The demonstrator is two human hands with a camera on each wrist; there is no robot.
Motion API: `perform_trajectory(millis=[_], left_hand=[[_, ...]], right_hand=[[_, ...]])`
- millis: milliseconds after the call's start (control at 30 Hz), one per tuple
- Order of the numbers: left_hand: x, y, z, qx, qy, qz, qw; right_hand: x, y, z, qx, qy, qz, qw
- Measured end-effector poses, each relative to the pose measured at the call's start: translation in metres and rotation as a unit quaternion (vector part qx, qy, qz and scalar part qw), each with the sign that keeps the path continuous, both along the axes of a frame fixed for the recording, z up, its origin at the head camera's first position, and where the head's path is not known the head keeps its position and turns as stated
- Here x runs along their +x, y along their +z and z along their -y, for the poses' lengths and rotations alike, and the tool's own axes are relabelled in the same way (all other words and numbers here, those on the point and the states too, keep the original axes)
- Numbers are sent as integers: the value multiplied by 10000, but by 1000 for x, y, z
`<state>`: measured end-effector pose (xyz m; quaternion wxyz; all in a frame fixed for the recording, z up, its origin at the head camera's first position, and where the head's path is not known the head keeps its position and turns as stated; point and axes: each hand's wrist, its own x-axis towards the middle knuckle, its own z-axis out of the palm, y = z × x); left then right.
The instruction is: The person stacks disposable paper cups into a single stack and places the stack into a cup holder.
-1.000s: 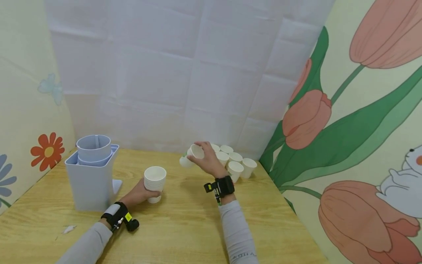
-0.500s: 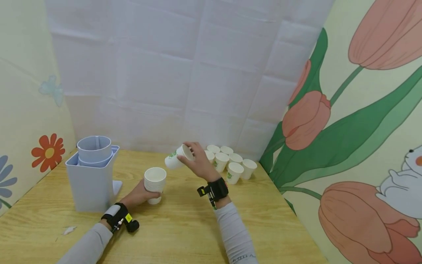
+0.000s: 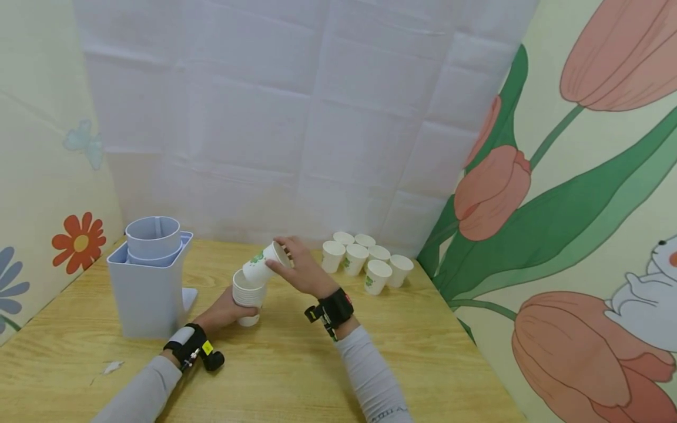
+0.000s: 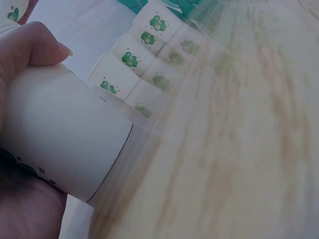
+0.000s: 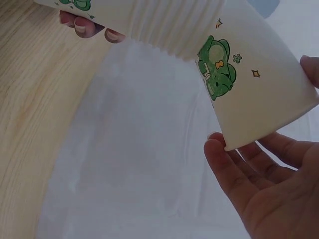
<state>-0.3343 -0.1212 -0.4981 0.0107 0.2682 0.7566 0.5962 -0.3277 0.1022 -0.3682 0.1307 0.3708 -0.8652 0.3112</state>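
A stack of nested white paper cups (image 3: 247, 296) stands upright in my left hand (image 3: 224, 310), whose fingers wrap round its lower part. My right hand (image 3: 302, 268) pinches a single paper cup (image 3: 259, 265) near its rim. That cup is tilted, its base down in the mouth of the stack. In the right wrist view a green cartoon animal shows on the single cup (image 5: 259, 74), beside the stacked rims (image 5: 172, 25). The left wrist view shows the lowest cup (image 4: 65, 124) of the stack under my thumb.
Several white paper cups (image 3: 378, 277) stand upright in a group at the back right of the wooden table (image 3: 296, 364). A light blue square bin (image 3: 145, 299) with a round container (image 3: 153, 238) in its top stands at the left. A white curtain (image 3: 254, 117) hangs behind.
My right hand has carried the single cup left and down from beside the cup group to the top of the stack. My left hand and the stack have stayed in place.
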Motion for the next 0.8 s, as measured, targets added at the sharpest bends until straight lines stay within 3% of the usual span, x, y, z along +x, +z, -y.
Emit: perform_trajectory(millis=[333,600,800], left_hand=[[-3,-1,1,14,-134,-93,9999],[-1,0,1,50,-113,-145,9998],[0,-1,1,179,-148,-228,9995]], right_hand=[[5,-5,12,244,198,-111,9994],[5,-10,20,440,405,-574,9966],[10,-12,27,577,522,-619,9950]])
